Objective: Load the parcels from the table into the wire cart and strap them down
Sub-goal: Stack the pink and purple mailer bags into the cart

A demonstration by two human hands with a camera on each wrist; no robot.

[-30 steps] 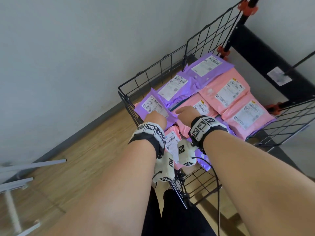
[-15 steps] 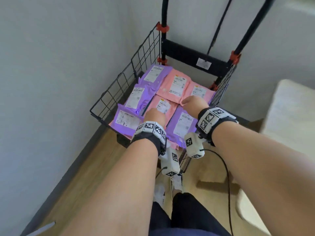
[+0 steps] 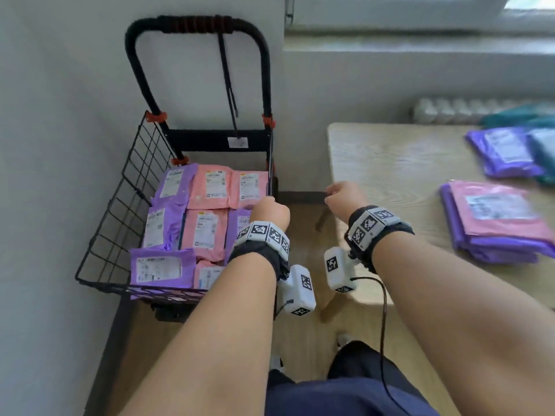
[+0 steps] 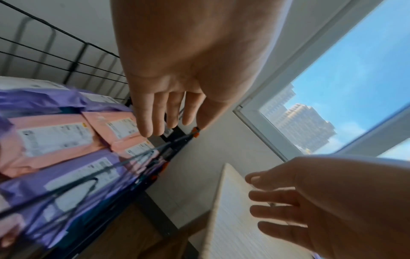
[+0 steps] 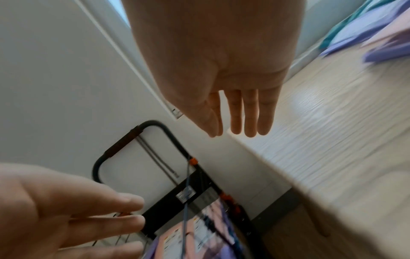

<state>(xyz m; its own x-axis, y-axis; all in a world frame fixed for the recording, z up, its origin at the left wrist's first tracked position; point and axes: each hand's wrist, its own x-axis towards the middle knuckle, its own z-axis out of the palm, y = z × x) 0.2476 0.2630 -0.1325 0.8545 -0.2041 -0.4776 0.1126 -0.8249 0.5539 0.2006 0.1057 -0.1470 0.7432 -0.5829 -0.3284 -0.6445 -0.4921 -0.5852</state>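
Both hands empty, fingers relaxed: left hand (image 3: 271, 213) over wire cart (image 3: 120, 211), right hand (image 3: 344, 198) nearing tabletop (image 3: 390, 175). Advise gripping pink-topped stack (image 3: 495, 220) squarely from both sides.

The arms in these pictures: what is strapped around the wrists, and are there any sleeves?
No sleeves: both forearms are bare. Each wrist wears a black band topped with white tiles printed with black square-patterned markers. A white boxy camera unit with the same markers hangs beneath each wrist; a thin black cable trails from the right one.
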